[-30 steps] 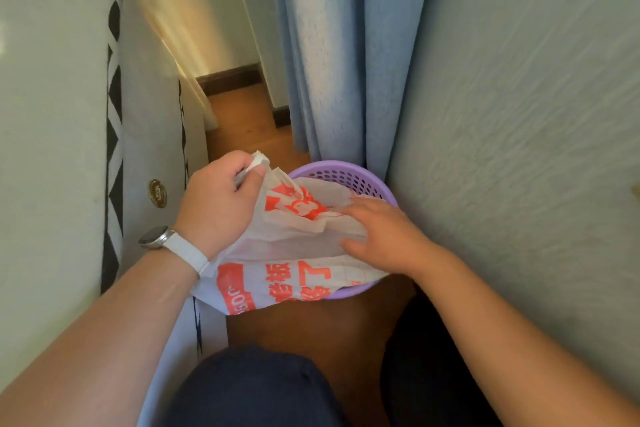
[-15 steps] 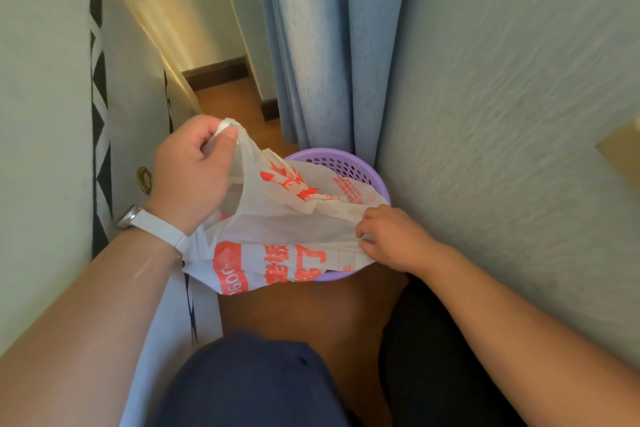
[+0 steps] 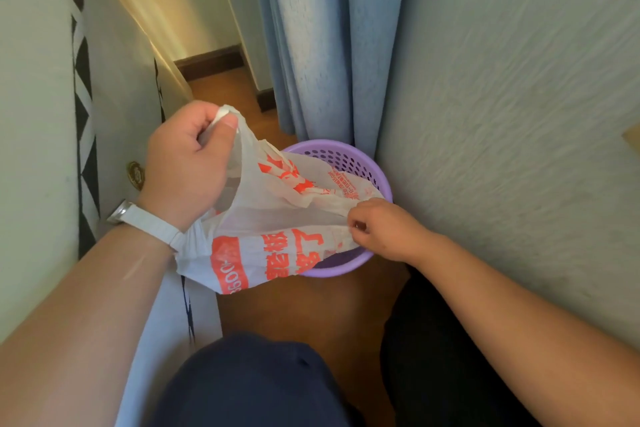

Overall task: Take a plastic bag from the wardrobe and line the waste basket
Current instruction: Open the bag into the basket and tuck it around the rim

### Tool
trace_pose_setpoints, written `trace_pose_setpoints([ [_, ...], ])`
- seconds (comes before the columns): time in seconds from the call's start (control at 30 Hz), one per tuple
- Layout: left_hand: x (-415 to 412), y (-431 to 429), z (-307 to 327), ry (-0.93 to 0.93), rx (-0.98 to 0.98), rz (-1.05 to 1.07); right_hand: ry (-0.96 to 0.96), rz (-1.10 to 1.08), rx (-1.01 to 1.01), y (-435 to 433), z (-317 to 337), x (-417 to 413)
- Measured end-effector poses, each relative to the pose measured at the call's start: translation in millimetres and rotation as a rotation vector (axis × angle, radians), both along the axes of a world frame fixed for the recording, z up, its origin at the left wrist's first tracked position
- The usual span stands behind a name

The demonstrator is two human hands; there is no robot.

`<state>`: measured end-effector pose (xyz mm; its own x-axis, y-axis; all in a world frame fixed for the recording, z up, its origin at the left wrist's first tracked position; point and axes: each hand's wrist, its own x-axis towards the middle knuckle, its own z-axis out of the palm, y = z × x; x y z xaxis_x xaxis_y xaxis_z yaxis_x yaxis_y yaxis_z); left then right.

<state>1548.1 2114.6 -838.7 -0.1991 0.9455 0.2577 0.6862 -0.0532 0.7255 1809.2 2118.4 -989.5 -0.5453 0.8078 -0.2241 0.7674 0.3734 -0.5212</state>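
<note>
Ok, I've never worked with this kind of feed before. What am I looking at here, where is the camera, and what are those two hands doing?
There is no machine here: a person wears one wide-angle camera on the head, looking forward and down at their own arms. The left hand, with a white watch on its wrist, pinches a handle of a white plastic bag with red print and lifts it. The right hand grips the bag's opposite edge, low at the rim of a purple waste basket on the wooden floor. The basket stands against a wall, beside a blue curtain. The bag is spread over the basket but does not yet line it.
</note>
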Motion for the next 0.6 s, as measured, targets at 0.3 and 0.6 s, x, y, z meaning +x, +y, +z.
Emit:
trace_pose_setpoints([
  [0.3,4.5,-0.2,-5.4,-0.052,0.002,-0.040,0.039,-0.025,0.066,48.8,-19.7,-40.4],
  [0.6,17.9,0.5,-23.5,-0.058,-0.147,-0.118,-0.120,-0.010,-0.218,47.9,-31.2,-48.1],
])
